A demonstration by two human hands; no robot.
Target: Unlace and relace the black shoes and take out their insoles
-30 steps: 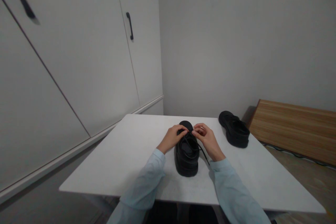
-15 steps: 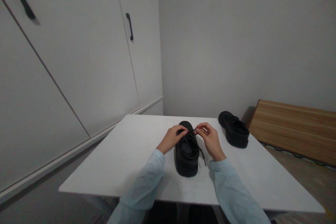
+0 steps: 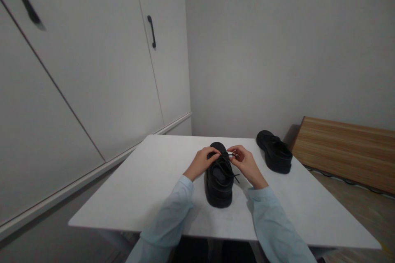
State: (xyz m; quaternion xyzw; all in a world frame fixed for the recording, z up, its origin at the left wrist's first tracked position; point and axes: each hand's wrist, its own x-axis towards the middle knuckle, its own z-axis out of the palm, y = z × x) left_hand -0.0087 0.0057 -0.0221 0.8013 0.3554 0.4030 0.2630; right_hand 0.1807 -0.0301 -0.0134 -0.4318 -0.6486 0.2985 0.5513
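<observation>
At the frame's lower left, the table is leaving room to pass; the near shoe is blocking the lower center, the far shoe the lower right.

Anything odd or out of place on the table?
Only mildly: the other black shoe sits at the far right corner of the table, apparently close to the edge; any overhang is hard to judge. No spill or damage visible around the near shoe.
</observation>
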